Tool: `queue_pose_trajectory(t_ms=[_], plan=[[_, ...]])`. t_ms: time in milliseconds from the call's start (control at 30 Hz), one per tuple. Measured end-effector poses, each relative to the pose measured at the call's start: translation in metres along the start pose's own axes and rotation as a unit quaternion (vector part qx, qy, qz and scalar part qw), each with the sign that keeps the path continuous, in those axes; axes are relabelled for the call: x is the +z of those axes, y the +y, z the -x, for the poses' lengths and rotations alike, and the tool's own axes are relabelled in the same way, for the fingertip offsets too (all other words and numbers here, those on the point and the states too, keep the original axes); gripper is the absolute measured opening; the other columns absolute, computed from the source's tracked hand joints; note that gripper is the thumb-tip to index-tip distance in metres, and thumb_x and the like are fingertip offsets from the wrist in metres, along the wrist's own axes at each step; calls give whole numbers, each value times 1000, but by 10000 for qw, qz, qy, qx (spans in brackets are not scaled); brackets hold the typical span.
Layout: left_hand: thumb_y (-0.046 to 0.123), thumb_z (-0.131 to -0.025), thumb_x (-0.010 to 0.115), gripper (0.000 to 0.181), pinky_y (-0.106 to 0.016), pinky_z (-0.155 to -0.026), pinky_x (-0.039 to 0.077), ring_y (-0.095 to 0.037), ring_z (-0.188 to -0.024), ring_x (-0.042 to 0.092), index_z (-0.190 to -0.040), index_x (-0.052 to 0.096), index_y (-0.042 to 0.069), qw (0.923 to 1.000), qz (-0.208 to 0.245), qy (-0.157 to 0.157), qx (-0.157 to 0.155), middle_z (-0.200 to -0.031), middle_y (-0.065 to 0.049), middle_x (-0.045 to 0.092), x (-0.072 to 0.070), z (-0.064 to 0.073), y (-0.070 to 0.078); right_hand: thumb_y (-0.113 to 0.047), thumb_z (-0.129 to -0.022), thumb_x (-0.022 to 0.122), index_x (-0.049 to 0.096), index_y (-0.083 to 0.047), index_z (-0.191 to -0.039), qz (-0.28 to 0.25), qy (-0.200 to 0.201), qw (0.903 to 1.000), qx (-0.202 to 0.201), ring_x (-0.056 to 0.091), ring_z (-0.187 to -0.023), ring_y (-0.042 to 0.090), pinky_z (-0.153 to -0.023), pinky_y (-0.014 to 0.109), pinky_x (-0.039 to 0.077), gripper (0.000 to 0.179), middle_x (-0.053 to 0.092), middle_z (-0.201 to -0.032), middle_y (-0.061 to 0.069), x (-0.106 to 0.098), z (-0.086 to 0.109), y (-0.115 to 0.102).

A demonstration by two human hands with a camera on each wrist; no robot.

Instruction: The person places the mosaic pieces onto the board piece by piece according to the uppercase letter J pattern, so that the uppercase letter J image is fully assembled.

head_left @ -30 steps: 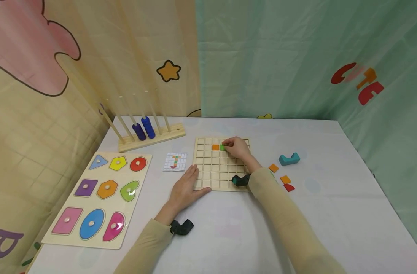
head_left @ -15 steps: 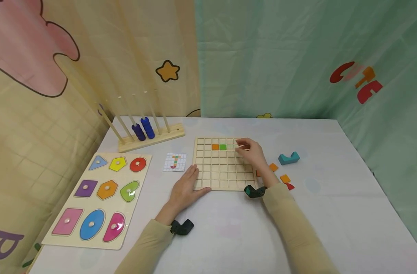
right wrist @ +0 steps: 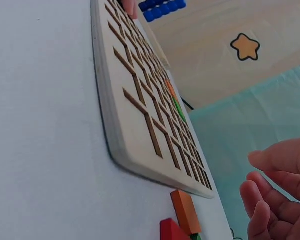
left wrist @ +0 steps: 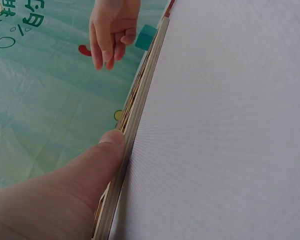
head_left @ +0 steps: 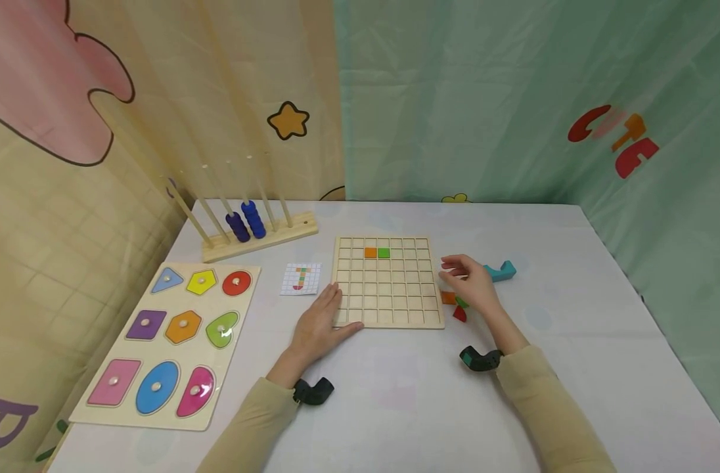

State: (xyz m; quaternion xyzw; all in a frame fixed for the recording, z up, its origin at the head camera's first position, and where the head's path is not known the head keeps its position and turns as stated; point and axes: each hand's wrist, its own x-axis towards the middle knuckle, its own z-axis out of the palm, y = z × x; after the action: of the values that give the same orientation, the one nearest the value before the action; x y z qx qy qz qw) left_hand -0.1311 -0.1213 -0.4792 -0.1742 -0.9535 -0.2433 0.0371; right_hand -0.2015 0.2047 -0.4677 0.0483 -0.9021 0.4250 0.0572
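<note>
A wooden grid board (head_left: 389, 289) lies on the table, with an orange square tile (head_left: 370, 253) and a green square tile (head_left: 383, 253) side by side in its second row. My left hand (head_left: 320, 330) rests on the board's left front corner, thumb along the front edge. Off the right edge hovers my right hand (head_left: 471, 284), fingers loosely bent and nothing between them. Below it lie an orange block (head_left: 449, 297), a green piece (head_left: 462, 302) and a red piece (head_left: 460, 314); the hand hides whatever else is there. In the right wrist view the orange block (right wrist: 185, 212) sits by the board's corner.
Left of the board lies a pattern card (head_left: 301, 279) with a J shape. A knob puzzle board (head_left: 171, 341) fills the table's left side. Behind stands a peg rack (head_left: 259, 238) with blue beads. A teal block (head_left: 503, 272) sits behind my right hand.
My right hand has left the green tile, which stays beside the orange one, and moved right and nearer, off the board above the loose pieces. The left hand has stayed put.
</note>
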Motion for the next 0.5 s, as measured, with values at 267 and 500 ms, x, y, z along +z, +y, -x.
queue_pose_trajectory(t_ms=[267, 500], plan=[[57, -84, 60, 89, -37, -112, 23, -26, -140, 23, -139, 36, -8, 10000, 15, -20, -9, -149, -18, 29, 0, 0, 0, -23, -89, 65, 59, -3, -120, -242, -234, 9993, 175, 59, -89, 29, -72, 26, 50, 38, 64, -108, 16, -14, 21, -4], [55, -84, 61, 88, -38, -112, 23, -27, -139, 24, -138, 37, -10, 9999, 111, 32, 29, -148, -19, 30, -1, 0, 1, -19, -90, 65, 59, -2, -121, -212, -460, 9983, 301, 59, -86, 25, -64, 26, 50, 36, 63, -112, 16, -18, 27, -5]])
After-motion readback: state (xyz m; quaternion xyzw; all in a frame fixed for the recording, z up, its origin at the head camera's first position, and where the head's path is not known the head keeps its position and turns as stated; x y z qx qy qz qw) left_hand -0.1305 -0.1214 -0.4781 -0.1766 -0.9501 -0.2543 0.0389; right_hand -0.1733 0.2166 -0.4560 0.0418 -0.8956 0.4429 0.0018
